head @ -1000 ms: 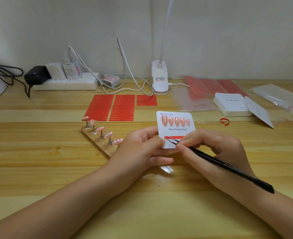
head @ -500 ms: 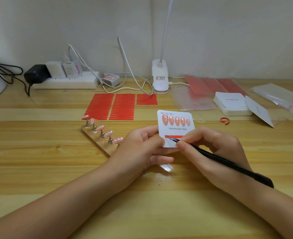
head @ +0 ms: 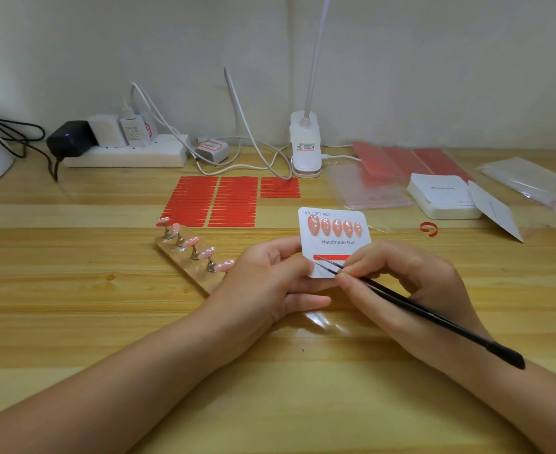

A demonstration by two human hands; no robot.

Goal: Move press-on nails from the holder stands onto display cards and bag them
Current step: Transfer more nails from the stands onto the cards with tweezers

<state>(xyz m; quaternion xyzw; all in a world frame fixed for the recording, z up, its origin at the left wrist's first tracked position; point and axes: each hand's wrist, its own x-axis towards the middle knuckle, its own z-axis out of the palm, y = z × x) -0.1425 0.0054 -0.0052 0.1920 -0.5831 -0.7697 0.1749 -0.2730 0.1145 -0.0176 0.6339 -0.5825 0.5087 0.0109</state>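
Right hand point(head: 410, 283) pinches a pair of black tweezers point(head: 417, 311) near their front end, the fine tips lying on the lower part of the display card point(head: 333, 239) at the left end of a red adhesive strip point(head: 331, 257). Left hand point(head: 270, 276) grips that card by its lower left corner, thumb on the face and fingers curled behind, holding it tilted up just above the tabletop point(head: 73, 290). Five press-on nails point(head: 334, 226) already sit in a row across the top of the card, over the words "Handmade Nail". Five more nails point(head: 198, 245) wait on the holder stand point(head: 188, 260), just left of the left hand. The likely trouble from here is at the strip: if the tips dig too hard they could tear its backing or scratch the card, and a slip could knock the mounted nails loose. A crooked or half-lifted strip would probably leave the second row seated unevenly. The left wrist is also close to the nearest nail on the stand and could brush it off. Clear bags point(head: 373, 188) lie near the lamp base point(head: 305, 149), well apart from the hands.
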